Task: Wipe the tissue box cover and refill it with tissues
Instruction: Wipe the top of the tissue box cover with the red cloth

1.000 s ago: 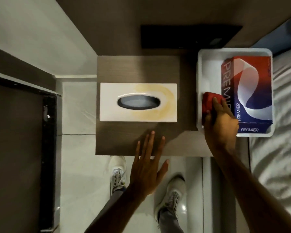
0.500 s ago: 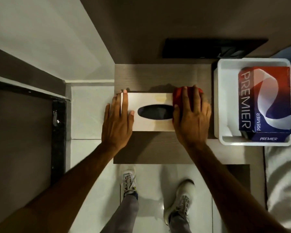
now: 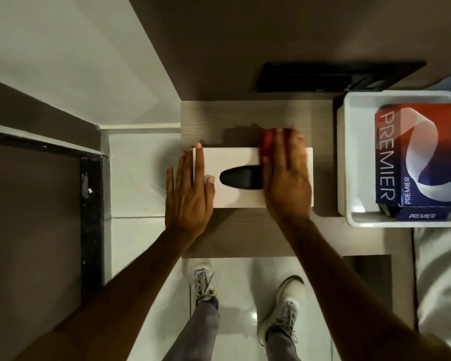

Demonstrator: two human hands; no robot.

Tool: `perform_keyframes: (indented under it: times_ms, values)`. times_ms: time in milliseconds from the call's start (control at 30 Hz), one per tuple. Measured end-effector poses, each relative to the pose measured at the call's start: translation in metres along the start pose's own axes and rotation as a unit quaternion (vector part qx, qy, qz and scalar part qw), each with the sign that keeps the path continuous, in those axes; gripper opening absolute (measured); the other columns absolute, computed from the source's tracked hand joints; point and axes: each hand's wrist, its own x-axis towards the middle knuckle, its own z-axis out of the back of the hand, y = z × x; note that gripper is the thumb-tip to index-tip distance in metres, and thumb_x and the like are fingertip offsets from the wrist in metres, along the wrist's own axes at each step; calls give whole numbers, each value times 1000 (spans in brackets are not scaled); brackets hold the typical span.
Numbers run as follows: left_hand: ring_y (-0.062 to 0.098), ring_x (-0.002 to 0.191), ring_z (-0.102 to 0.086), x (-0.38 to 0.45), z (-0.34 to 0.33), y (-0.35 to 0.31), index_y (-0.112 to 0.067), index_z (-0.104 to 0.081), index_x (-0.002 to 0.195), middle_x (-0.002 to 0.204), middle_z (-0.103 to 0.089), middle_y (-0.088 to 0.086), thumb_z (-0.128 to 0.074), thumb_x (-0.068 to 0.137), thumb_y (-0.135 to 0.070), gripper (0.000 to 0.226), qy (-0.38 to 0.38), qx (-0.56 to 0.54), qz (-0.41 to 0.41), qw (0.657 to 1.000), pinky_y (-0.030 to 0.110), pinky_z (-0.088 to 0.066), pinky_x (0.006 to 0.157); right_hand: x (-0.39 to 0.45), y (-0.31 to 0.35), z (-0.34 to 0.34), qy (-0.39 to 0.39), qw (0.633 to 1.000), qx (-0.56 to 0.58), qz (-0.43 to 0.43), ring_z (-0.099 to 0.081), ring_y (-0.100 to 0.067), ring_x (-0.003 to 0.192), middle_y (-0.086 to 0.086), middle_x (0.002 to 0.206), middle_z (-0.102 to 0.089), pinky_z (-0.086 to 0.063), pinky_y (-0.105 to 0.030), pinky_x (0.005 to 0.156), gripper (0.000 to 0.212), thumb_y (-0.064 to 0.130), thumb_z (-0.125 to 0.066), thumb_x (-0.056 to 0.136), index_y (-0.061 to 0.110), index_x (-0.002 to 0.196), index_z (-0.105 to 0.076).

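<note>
Here the right hand (image 3: 287, 175) presses a red cloth (image 3: 267, 142) flat under its fingers onto the tissue box cover (image 3: 235, 158); the left hand's (image 3: 189, 188) fingers lie released on its end.

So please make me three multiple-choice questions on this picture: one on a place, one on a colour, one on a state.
1. Where is the blue and red tissue pack?
A. In the white tub at the right
B. On the floor by the shoes
C. On top of the tissue box cover

2. What colour is the cloth under the right hand?
A. Green
B. Red
C. Yellow

3. How does the left hand meet the tissue box cover?
A. It lifts the cover off the table
B. It hangs in the air far from it
C. It lies flat on the cover's left end

Answers:
1 A: the tissue pack stands inside the white tub.
2 B: the cloth shows red beside the fingers of the right hand.
3 C: the left hand lies open on the left end of the tissue box cover, which rests on the table.
</note>
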Motion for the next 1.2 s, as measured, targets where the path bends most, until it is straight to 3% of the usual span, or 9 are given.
perform_keyframes:
  times_ms: [100,233,300,500,633,767,867,1067,1200]
  values:
    - [27,161,-24,1,-1,0,-17,-5,167,174,-21,8,-15,109,-46,66,2,-2,0,1000,54,-23,130,2,35,-9,-51,995,17,-87,-1,-36,158,-13,172,-5,-13,-54,127,64,40,-34,107,18,164,-14]
    - [25,161,-25,0,-5,3,-15,-6,167,174,-20,7,-19,111,-44,64,-7,14,-11,1000,52,-21,131,-1,60,-22,41,990,-52,126,7,-34,158,-14,172,3,-1,-50,129,81,25,-57,101,16,164,-6]
    - [25,161,-25,-1,-5,3,-16,-5,167,174,-20,6,-16,110,-45,64,-10,3,-11,1000,52,-20,132,8,39,-7,70,985,-44,151,5,-32,158,-10,172,2,-5,-46,126,90,26,-66,96,19,164,-7]
    - [27,160,-27,3,-6,1,-20,-2,167,172,-26,10,-19,110,-47,66,2,13,15,1000,52,-18,132,-19,-28,28,13,997,56,-59,1,-33,158,-9,172,0,-32,-59,119,66,24,-45,105,24,164,-13]
    - [27,160,-26,2,-4,1,-18,-4,167,173,-24,9,-14,109,-50,67,12,14,13,1000,52,-18,132,-77,13,-7,-26,995,55,-85,9,-34,158,-10,172,6,-35,-56,119,64,19,-38,106,18,164,-9]
    - [27,160,-25,3,-3,2,-17,-3,167,174,-21,8,-7,107,-53,70,20,22,2,1000,51,-15,132,-95,45,-34,0,996,73,60,8,-30,159,-9,172,-1,-45,-53,113,79,-8,-42,93,16,163,-16]
    - [27,161,-24,3,-2,3,-17,-1,167,174,-21,9,-15,108,-49,68,21,25,-1,999,51,-16,132,-101,8,-24,27,992,32,121,3,-28,159,-6,173,0,-44,-55,113,86,-6,-48,90,22,164,-15]
    - [27,160,-26,3,-3,1,-17,-3,167,174,-22,8,-21,109,-47,67,18,9,4,1000,51,-16,133,-79,5,-19,-54,988,63,-129,4,-36,158,-10,172,5,-22,-56,119,64,30,-40,109,21,164,-9]
    - [26,160,-26,3,1,1,-17,-2,167,174,-22,8,-16,108,-50,69,29,-4,5,1000,53,-18,132,-89,39,-34,3,997,53,55,4,-34,158,-9,172,1,-48,-53,110,80,-1,-49,95,21,164,-14]
